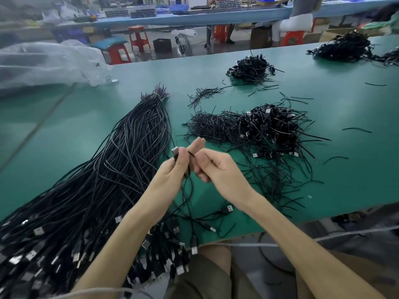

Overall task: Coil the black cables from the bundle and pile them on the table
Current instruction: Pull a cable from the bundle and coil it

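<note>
One cable (pixel 191 154) pinched by left hand (pixel 172 169) and right hand (pixel 216 171), bundle (pixel 121 169) reaching near table (pixel 64 137) edge

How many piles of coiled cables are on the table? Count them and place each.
3. The near pile lies right of centre, the middle pile farther back, the far pile at the far right. More cables at the right edge may be a fourth, cut off.

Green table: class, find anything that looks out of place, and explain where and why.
Loose black ties lie scattered on the green table right of the coiled pile, apart from the tie heap.
</note>
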A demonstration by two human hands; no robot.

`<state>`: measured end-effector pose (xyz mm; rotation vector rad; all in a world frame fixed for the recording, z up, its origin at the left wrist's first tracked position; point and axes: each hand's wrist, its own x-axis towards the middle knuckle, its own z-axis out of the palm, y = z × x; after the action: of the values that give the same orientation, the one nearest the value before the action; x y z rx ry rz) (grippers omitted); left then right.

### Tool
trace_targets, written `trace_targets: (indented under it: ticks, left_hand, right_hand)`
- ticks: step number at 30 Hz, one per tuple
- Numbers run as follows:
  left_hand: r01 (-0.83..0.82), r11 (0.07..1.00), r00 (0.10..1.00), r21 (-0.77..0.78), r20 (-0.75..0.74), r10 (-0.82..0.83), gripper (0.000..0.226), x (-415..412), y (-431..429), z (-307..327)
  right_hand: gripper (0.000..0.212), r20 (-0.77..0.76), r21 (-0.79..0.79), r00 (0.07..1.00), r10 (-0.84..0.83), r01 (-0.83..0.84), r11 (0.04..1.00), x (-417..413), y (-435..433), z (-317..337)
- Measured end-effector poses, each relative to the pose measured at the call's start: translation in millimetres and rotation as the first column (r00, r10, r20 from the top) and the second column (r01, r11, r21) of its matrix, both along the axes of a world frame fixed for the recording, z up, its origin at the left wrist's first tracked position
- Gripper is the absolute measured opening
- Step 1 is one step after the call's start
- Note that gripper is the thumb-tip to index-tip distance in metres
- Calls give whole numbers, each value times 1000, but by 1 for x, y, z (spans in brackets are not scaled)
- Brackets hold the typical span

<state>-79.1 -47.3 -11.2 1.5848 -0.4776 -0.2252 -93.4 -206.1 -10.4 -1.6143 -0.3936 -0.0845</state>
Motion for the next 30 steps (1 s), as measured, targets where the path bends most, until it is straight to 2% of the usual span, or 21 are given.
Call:
trace_targets:
  ticks: [4,6,8,10,11,13,14,15,17,19,22,24,30]
  left_hand:
    - [-56,942,996,-331,-88,29,57,-3,-5,19]
    - [-49,929,994,-367,-113,7,52,-7,-1,32]
    - [3,972,1000,-234,-22,-8,51,-10,6,39]
    - [58,997,993,57,98,-64,54,-13,14,39]
    - [78,963,982,258,147,-119,56,-13,16,38]
    - [56,808,965,587,174,-194,60,-14,15,31]
    - [13,756,969,654,179,-171,61,-13,14,26]
    - [-53,743,972,667,205,-115,65,-13,12,23]
    - [-168,783,962,599,274,-3,63,-9,8,16]
    - [-197,866,956,460,285,66,43,-8,3,14]
    - [-126,975,984,185,152,98,52,-6,-1,13]
    - [-129,991,990,30,60,127,51,-9,-4,18]
    - [-236,956,972,-173,-52,231,40,-14,-15,23]
  right_hand:
    - [40,-38,-133,998,57,-61,989,-7,7,-16]
    - [40,-59,-189,997,41,-51,981,-5,0,-21]
    - [40,-54,-259,998,12,-25,966,1,-11,-20]
    - [41,-26,-391,999,-46,32,920,10,-21,-13]
    - [42,4,-452,997,-76,70,889,14,-26,-9]
    - [45,47,-475,993,-111,120,872,19,-31,1]
    - [45,60,-448,991,-122,136,884,20,-31,6]
    - [43,75,-415,988,-131,151,897,20,-29,10]
    - [41,115,-355,984,-138,171,919,17,-20,15]
    - [41,140,-294,983,-119,156,943,12,-10,16]
    - [37,128,-127,989,-72,89,988,3,-2,11]
    - [36,106,-63,991,-77,84,995,-3,2,5]
    - [37,14,-80,994,-110,111,991,-4,3,-4]
